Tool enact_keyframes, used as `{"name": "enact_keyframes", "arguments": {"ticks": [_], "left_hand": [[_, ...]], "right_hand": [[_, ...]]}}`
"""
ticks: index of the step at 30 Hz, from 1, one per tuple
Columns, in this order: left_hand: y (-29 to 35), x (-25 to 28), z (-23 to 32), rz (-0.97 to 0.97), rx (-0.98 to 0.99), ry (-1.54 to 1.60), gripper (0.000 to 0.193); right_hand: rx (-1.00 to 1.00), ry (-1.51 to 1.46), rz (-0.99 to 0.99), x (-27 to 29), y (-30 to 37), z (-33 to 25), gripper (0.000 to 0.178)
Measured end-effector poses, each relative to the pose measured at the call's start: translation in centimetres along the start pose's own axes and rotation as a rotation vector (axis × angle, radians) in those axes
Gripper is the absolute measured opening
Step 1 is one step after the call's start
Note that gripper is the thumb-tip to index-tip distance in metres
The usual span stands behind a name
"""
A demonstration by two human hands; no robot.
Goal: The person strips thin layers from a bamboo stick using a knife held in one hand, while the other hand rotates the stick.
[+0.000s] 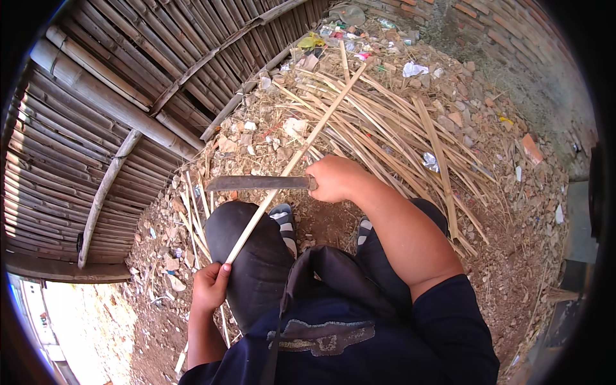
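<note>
Your right hand (333, 180) covers most of the brown handle (313, 183) of the long dark metal blade (244, 183), and where your fingertips close cannot be seen. The blade hides a short stretch of the long pale bamboo strip (321, 127); whether its edge touches it, you cannot tell. The strip's lower end disappears at your left hand (210, 285). Your bare right forearm (398, 228) hides part of the heap of split tan bamboo strips (391, 138). Toward the far edge of the brown, rubble-strewn ground (317, 217), small coloured scraps (337, 32) are too tiny to identify; beyond its right edge, a black shape (596, 192) is cut off.
</note>
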State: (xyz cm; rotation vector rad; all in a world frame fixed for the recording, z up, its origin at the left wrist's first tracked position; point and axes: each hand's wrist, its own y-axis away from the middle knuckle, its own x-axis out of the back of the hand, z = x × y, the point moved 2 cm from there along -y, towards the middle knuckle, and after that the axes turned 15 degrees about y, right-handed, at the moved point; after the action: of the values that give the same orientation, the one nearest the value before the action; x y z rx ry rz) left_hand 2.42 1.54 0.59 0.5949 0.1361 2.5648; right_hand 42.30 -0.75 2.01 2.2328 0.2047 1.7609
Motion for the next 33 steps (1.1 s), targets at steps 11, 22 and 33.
{"name": "enact_keyframes", "arguments": {"ticks": [11, 22, 33], "left_hand": [[-0.1, 0.19, -0.52, -0.006, -0.007, 0.001, 0.048], [-0.12, 0.17, -0.12, -0.012, -0.008, -0.007, 0.047], [-0.19, 0.28, -0.46, -0.014, -0.005, -0.009, 0.048]], "right_hand": [[0.037, -0.011, 0.054, -0.77, -0.13, 0.19, 0.03], [0.031, -0.034, 0.01, -0.43, -0.04, 0.11, 0.034], [0.046, -0.03, 0.043, -0.7, -0.12, 0.24, 0.035]]}}
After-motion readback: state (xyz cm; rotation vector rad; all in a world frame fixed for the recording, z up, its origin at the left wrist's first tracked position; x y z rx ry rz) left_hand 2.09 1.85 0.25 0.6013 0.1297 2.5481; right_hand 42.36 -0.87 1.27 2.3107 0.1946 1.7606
